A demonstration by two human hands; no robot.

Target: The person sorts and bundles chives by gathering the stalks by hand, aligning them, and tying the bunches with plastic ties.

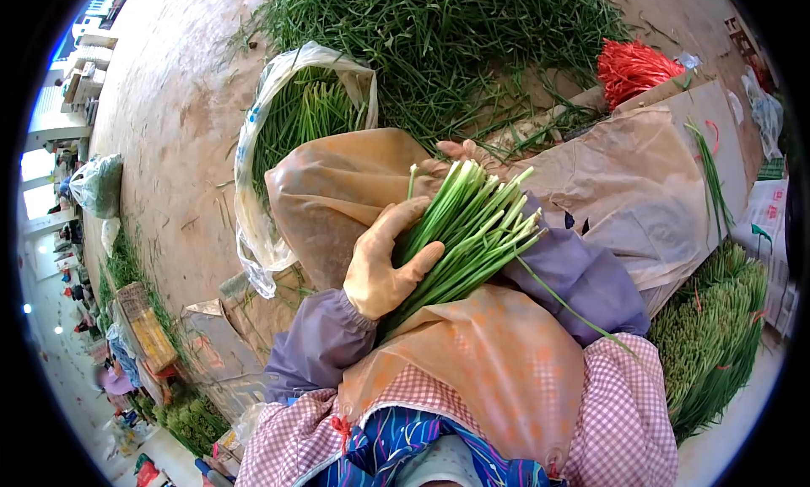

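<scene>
Left fingers (407, 217) clasp stems (460, 238) | right fingers (453, 149): can't tell | wide floor (173, 149) left of bag (248, 192)

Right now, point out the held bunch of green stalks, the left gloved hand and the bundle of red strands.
Bunch of green stalks (464, 238): head view, middle of the stalks.
Left gloved hand (380, 263): head view, middle of the glove.
Bundle of red strands (633, 73): head view, middle of the strands.

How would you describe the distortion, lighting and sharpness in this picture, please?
Head view: strong fisheye curvature, with dark rounded borders; head view: bright panels at the far left look washed out; head view: the left hand and green stalks appear fairly crisp, while small background details along the left edge are hard to make out.
</scene>
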